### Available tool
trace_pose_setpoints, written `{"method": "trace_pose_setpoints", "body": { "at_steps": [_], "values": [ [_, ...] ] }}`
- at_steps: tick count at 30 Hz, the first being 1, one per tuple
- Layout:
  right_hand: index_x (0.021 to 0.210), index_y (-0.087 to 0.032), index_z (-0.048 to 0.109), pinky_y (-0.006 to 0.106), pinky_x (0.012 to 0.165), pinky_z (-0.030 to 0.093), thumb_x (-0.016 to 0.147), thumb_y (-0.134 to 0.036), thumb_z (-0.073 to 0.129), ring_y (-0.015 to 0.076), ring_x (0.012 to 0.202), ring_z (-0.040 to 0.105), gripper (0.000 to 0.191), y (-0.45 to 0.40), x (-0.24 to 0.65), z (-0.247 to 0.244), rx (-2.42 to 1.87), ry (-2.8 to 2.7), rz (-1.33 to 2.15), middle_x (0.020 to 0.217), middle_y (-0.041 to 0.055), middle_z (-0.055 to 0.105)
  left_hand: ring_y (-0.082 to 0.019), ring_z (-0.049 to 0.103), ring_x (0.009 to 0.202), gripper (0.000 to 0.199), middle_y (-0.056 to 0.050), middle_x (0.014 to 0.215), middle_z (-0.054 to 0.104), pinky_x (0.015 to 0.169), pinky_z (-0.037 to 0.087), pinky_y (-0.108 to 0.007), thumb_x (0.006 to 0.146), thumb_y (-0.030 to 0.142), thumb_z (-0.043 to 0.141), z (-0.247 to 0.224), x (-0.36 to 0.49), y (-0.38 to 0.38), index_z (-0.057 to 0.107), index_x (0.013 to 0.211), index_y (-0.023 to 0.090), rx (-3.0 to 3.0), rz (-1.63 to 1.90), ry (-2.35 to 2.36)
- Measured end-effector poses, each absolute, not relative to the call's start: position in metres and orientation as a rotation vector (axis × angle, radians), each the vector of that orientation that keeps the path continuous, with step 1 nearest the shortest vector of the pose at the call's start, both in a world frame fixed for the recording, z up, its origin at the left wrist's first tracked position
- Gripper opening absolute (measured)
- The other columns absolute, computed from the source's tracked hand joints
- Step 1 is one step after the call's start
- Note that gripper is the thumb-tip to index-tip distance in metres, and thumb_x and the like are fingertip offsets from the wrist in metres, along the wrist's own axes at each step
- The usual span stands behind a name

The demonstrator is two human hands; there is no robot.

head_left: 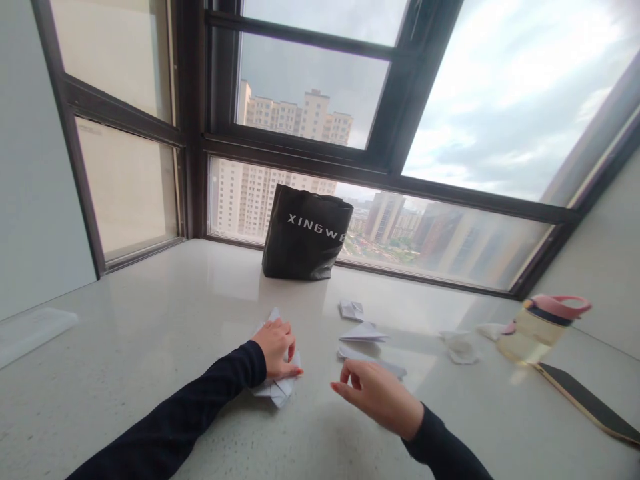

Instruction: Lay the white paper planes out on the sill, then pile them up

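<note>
My left hand (277,348) bears down on a folded white paper (280,392), its fingers bent and its thumb lying along the paper's right side. Much of that paper is hidden under the hand. To the right, my right hand (377,393) hovers over the counter with its fingers curled in and the thumb drawn close to them; nothing shows in it. Just beyond it lies a long folded paper strip (395,368), partly covered by the hand. Behind the strip are a pointed folded paper (364,332) and a small square folded paper (351,309).
A black bag (307,240) stands by the window on the white counter (200,413). Crumpled white tissue (461,348), a bottle with a pink lid (537,330) and a dark phone (590,400) are at the right. At far left lies a whitish flat object (37,333).
</note>
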State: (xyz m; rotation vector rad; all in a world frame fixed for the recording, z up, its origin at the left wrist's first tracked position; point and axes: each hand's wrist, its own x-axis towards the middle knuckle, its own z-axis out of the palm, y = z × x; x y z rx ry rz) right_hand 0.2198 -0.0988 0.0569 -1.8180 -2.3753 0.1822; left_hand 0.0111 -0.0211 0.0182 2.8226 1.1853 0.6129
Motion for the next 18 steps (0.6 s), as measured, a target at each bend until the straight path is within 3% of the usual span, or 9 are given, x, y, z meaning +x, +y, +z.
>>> {"method": "trace_pose_setpoints", "body": {
  "at_steps": [6,10,18],
  "values": [
    [0.078,-0.019,0.059,0.024,0.059,0.036,0.073,-0.044,0.050,0.0151,0.066,0.055,0.027,-0.077,0.174,0.031,-1.574,-2.248,0.387,0.071,0.0011,0.063,-0.017,0.045,0.068,0.030,-0.002,0.066,0.051,0.066,0.031,-0.031,0.065,0.047,0.061,0.021,0.011,-0.015,0.059,0.061,0.017,2.592,0.978,1.193],
    [0.066,-0.017,0.057,0.023,0.055,0.036,0.075,-0.034,0.048,0.0118,0.058,0.051,0.021,-0.075,0.181,0.036,-1.509,-2.124,0.477,0.065,0.0005,0.062,-0.015,0.044,0.064,0.037,-0.001,0.062,0.049,0.064,0.033,-0.028,0.072,0.050,0.053,0.016,0.015,-0.013,0.057,0.060,0.015,2.455,1.179,0.943],
    [0.068,-0.016,0.057,0.022,0.052,0.037,0.071,-0.031,0.052,0.0103,0.055,0.049,0.016,-0.083,0.193,0.034,-1.508,-2.054,0.553,0.066,0.0004,0.061,-0.014,0.044,0.062,0.044,0.000,0.061,0.047,0.061,0.036,-0.026,0.074,0.056,0.044,0.017,0.021,-0.018,0.053,0.060,0.015,2.306,1.246,0.783]
  ]
}}
